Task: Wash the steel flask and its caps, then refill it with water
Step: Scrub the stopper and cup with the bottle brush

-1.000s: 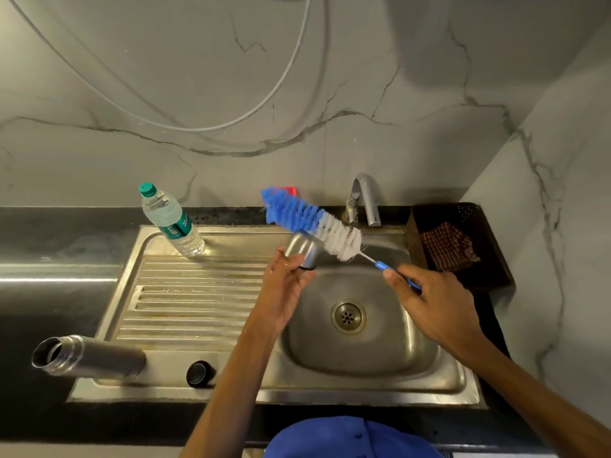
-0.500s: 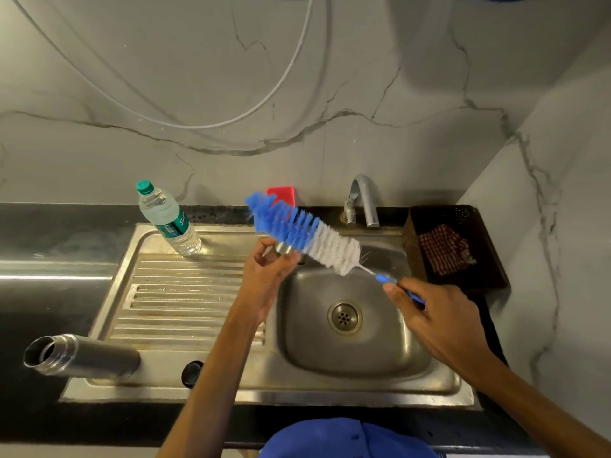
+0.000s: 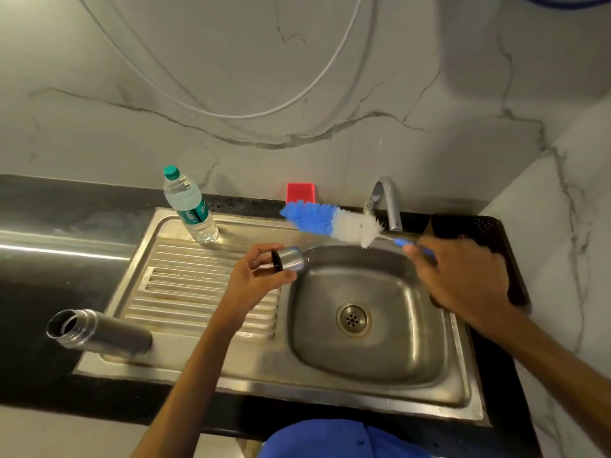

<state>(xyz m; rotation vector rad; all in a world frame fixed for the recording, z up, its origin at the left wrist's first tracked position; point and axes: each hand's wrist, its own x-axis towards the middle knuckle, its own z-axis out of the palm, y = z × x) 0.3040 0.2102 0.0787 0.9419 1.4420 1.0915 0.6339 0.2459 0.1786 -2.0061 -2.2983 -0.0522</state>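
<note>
From the head camera I see my left hand [image 3: 256, 279] raised over the inner edge of the drainboard, fingers curled round the steel cap [image 3: 288, 262], which lies on its side in my grip with its black rim turned left and its steel end toward the basin. My right hand [image 3: 463, 276] is closed on the blue handle of the bottle brush [image 3: 334, 223]; its blue and white bristle head slants up and left over the back of the sink [image 3: 330, 388], clear of the cap and just in front of the tap [image 3: 386, 203]. The steel flask [image 3: 99, 332] lies on its side at the near left corner of the sink's rim, partly on the dark worktop [image 3: 39, 292], open mouth pointing left, well apart from both hands. A plastic water bottle [image 3: 190, 206] with a green cap stands upright at the far end of the drainboard. A red object [image 3: 300, 192] leans against the marble wall behind the brush, and a dark tray [image 3: 489, 229] sits right of the basin, partly behind my right hand.
</note>
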